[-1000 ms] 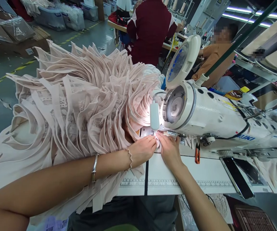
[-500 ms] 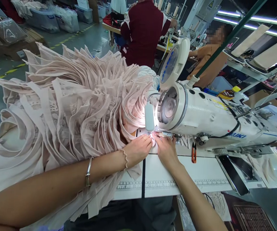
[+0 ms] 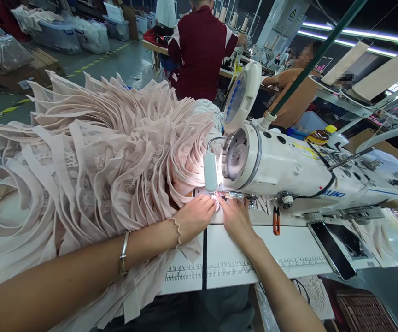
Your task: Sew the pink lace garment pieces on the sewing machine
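My left hand (image 3: 198, 215) and my right hand (image 3: 235, 219) lie side by side on a small pale pink fabric piece (image 3: 217, 204) under the head of a white sewing machine (image 3: 289, 168). Fingertips of both press the fabric flat close to the needle, where a small lamp (image 3: 210, 171) shines bright. A large heap of pale pink ruffled fabric pieces (image 3: 98, 152) rises to the left, under and behind my left forearm. A bracelet and a hair tie sit on my left wrist.
A white table (image 3: 240, 258) with a printed ruler carries orange thread snips (image 3: 275, 220) and a black phone (image 3: 332, 250) at the right. Behind the machine a person in a dark red top (image 3: 202, 46) and a person in orange (image 3: 294, 99) work at other tables. Bins stand far left.
The view has drifted, so hands and machine sit slightly left and higher in frame. Both hands stay pressed on the fabric by the needle.
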